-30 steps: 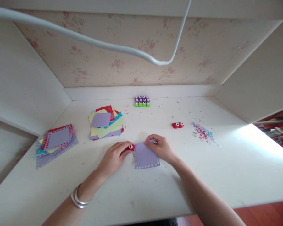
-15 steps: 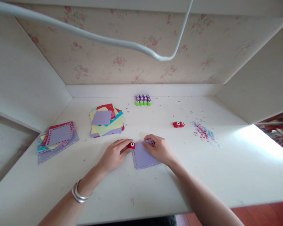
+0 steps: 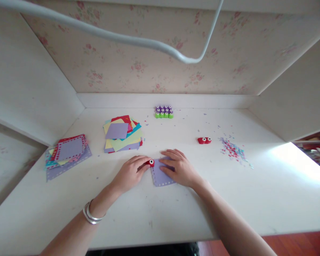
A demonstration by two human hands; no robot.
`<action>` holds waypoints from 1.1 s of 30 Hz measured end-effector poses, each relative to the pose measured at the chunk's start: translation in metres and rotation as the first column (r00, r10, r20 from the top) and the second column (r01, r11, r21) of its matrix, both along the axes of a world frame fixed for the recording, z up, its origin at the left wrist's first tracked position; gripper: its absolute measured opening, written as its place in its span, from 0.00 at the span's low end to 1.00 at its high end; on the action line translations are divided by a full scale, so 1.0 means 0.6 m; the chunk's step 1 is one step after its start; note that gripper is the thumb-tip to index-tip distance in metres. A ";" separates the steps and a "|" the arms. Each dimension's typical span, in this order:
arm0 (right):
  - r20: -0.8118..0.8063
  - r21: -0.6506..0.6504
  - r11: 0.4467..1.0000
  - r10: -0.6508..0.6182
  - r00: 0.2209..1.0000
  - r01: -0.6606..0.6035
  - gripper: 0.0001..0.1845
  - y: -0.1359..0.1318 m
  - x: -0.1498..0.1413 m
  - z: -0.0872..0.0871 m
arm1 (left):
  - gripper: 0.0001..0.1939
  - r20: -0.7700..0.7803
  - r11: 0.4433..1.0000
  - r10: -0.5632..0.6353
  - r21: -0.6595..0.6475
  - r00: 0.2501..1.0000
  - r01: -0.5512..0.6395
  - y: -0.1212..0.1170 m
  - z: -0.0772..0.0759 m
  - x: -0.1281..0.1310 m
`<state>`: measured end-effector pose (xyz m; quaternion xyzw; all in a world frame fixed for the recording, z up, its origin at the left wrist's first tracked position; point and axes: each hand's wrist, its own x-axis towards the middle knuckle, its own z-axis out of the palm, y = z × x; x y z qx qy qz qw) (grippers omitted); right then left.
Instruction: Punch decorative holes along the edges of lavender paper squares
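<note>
A purple paper square (image 3: 160, 176) with small holes punched along its edges lies on the white desk (image 3: 176, 209) in front of me. My left hand (image 3: 130, 172) pinches a small red hole punch (image 3: 150, 163) at the paper's upper left corner. Over the sheet's right part rests my right hand (image 3: 179, 169), fingers stretched flat and pressing it down. A silver bangle circles my left wrist.
A stack of plain coloured paper (image 3: 122, 134) sits behind my left hand. A pile of punched sheets (image 3: 68, 153) lies at the far left. Purple and green punches (image 3: 164, 111) stand at the back, a red pair of punches (image 3: 204, 140) and paper confetti (image 3: 233, 150) to the right.
My right hand went from gripping the paper's far edge to lying flat on it. The sheet turned slightly, and the punch now sits at its upper left corner.
</note>
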<state>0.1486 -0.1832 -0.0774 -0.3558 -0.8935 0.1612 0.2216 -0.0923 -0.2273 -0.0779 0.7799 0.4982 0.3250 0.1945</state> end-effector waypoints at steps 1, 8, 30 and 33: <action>-0.001 0.002 1.000 0.001 1.000 -0.001 0.14 0.001 0.000 -0.001 | 0.11 -0.003 1.000 0.000 -0.003 1.000 0.000 0.000 0.000 0.000; -0.032 0.012 1.000 -0.005 0.999 0.006 0.13 -0.001 0.000 0.000 | 0.11 -0.017 1.000 -0.007 -0.004 1.000 0.007 0.000 -0.001 0.000; -0.006 -0.015 1.000 0.000 1.000 0.000 0.13 -0.002 0.001 0.002 | 0.10 -0.027 1.000 0.007 0.007 1.000 -0.007 -0.002 0.000 0.004; -0.008 -0.010 1.000 0.004 1.000 -0.004 0.13 -0.001 0.003 -0.001 | 0.10 -0.028 1.000 0.012 0.002 1.000 -0.012 -0.001 -0.002 0.003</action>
